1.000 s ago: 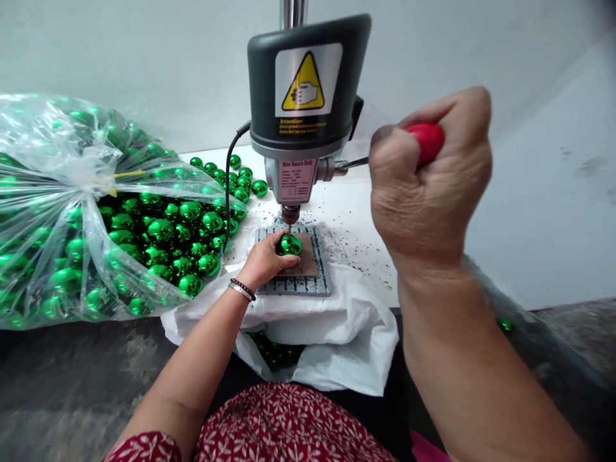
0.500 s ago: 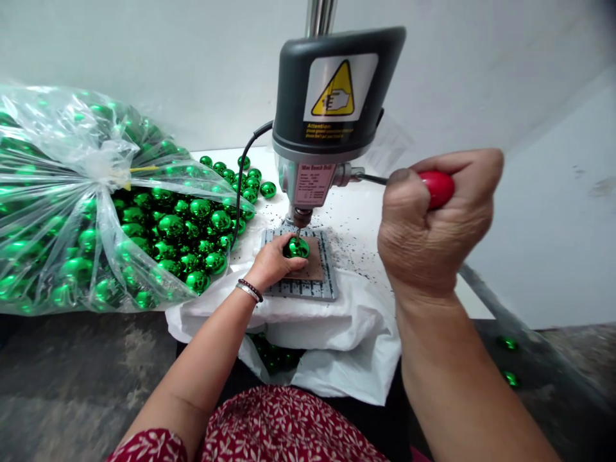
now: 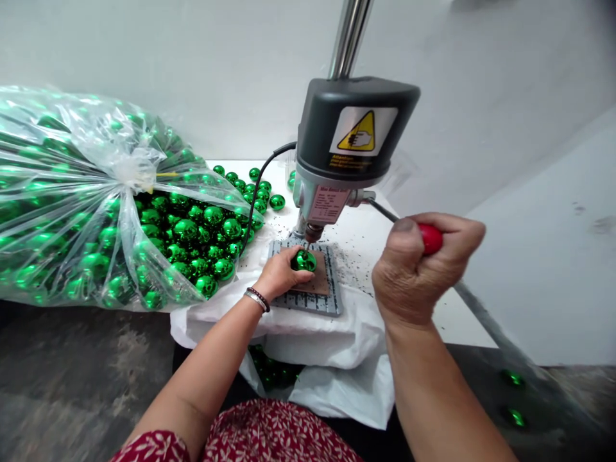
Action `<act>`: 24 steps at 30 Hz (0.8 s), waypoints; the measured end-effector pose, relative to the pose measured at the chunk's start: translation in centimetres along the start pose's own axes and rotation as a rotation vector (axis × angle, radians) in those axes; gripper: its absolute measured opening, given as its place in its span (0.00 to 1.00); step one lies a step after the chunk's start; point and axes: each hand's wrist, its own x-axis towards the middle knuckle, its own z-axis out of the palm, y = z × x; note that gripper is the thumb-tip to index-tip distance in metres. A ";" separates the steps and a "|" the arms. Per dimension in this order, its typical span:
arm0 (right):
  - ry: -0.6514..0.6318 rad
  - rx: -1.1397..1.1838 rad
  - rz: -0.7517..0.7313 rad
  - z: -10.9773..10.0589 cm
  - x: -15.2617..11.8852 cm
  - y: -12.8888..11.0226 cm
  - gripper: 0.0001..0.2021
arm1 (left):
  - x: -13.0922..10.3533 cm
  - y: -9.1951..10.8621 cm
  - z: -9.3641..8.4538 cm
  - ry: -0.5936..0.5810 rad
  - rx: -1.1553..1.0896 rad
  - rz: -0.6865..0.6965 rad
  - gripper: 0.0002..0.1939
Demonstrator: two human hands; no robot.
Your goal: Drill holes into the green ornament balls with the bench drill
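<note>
Under a small bench drill [image 3: 356, 135], my left hand [image 3: 279, 276] grips a shiny green bauble [image 3: 304, 260] between thumb and fingers. The bauble rests on a brown board [image 3: 320, 282] lying on the drill's grey slotted base [image 3: 335, 301]. From the chuck [image 3: 314, 233], a thin bit [image 3: 308, 246] points down at the bauble's top; whether it has entered the surface I cannot tell. My right hand [image 3: 418, 269] is closed round the red knob [image 3: 430, 239] of the drill's feed lever [image 3: 384, 208], which slopes down to the right.
A large clear plastic bag [image 3: 137, 173] of green baubles fills the left side, with loose baubles [image 3: 276, 202] behind it. Dark shavings dot the white table [image 3: 471, 321]. A white cloth or sack [image 3: 337, 340] hangs at the front edge, with baubles inside. Two baubles [image 3: 516, 417] lie low at right.
My right hand has brought the red knob lower, so the lever slopes more steeply. My left hand still holds the bauble under the bit. The whole view has shifted and tilted slightly.
</note>
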 end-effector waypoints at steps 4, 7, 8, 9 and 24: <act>-0.003 -0.004 0.007 -0.2 -1.8 0.3 0.06 | 0.1 -0.4 0.2 0.026 -0.016 -0.001 0.35; 0.018 0.021 0.014 0.0 -1.6 0.3 0.06 | 0.3 -0.6 0.3 0.032 -0.015 -0.002 0.35; 0.026 0.033 0.022 0.2 -0.9 0.1 0.07 | 0.4 -0.6 0.4 0.033 -0.007 0.000 0.35; 0.023 0.040 0.038 0.4 0.2 -0.1 0.07 | 0.4 -0.5 0.4 0.034 0.002 0.001 0.34; -0.213 -0.040 0.393 2.5 8.9 -2.5 0.08 | -6.9 -0.2 -6.4 -0.430 0.010 0.064 0.30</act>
